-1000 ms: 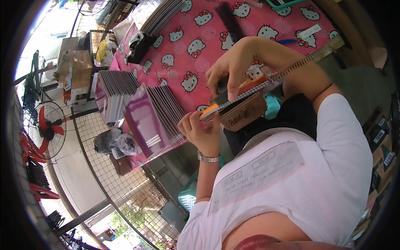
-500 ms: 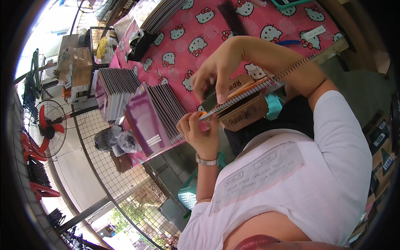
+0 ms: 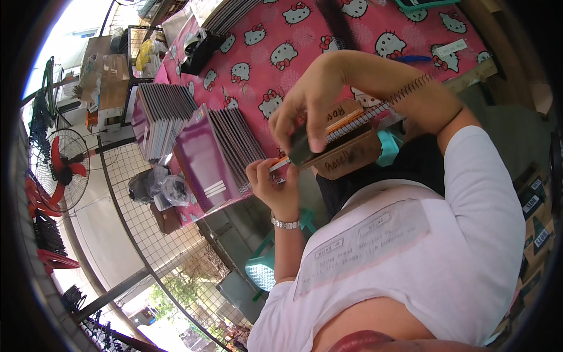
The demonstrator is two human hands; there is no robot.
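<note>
My left hand (image 3: 274, 190) pinches the near-left end of a thin notebook (image 3: 280, 165) with an orange edge. Over its spine arches my right hand (image 3: 311, 114), its fingers closed round a dark, flat block (image 3: 301, 148) that presses along the bound edge. A dark spiral coil (image 3: 359, 121) runs through the spine; its loose end (image 3: 412, 88) sticks out past the notebook, over my right forearm. Two brown wooden boards (image 3: 352, 157) with handwriting stand either side of the notebook, close to my lap. The block and fingers hide part of the coil.
Stacks of coil-bound notebooks (image 3: 237, 149) with purple covers stand on the pink patterned table (image 3: 252, 58). A black tape dispenser (image 3: 199, 51), a bundle of dark coils (image 3: 337, 23) and a blue tool (image 3: 413, 58) lie farther off. A teal chair (image 3: 261, 270) is below my left arm.
The block in my right hand has tilted and come down over the spine's left part, covering coil that showed before. My left hand keeps its pinch. The whole view has shifted slightly.
</note>
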